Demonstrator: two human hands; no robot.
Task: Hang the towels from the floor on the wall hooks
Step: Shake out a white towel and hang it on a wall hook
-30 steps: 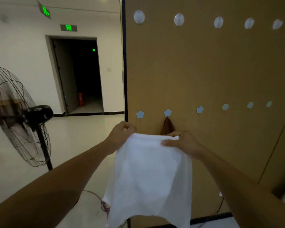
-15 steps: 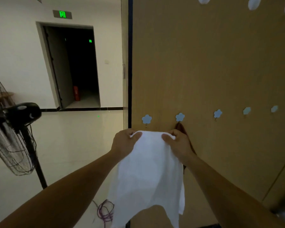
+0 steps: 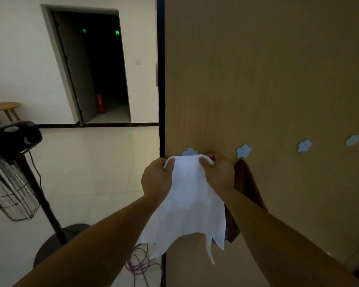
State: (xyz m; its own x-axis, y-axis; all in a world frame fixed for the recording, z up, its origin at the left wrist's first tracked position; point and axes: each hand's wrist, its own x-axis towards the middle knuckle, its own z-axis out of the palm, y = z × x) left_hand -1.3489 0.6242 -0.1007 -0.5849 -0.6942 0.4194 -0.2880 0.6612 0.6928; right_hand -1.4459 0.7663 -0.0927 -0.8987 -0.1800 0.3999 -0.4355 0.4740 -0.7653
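Observation:
A white towel (image 3: 187,201) hangs from both my hands against the wooden wall panel (image 3: 257,79). My left hand (image 3: 157,179) grips its upper left edge and my right hand (image 3: 219,175) grips its upper right edge. The towel's top edge sits just under the leftmost blue flower hook (image 3: 189,152), partly covering it. A brown towel (image 3: 247,183) hangs from the second flower hook (image 3: 243,151), mostly behind my right arm. Two more flower hooks (image 3: 304,145) follow to the right, bare.
A black standing fan (image 3: 15,166) is at the left, its round base (image 3: 56,243) on the pale floor. Purple cable (image 3: 139,264) lies coiled by the panel's foot. A dark open doorway (image 3: 100,67) is behind; a wooden stool (image 3: 2,110) stands far left.
Both hands have lifted the white towel and drawn closer together, bringing its top edge up to the leftmost flower hook. My view has tipped downward and nearer the panel.

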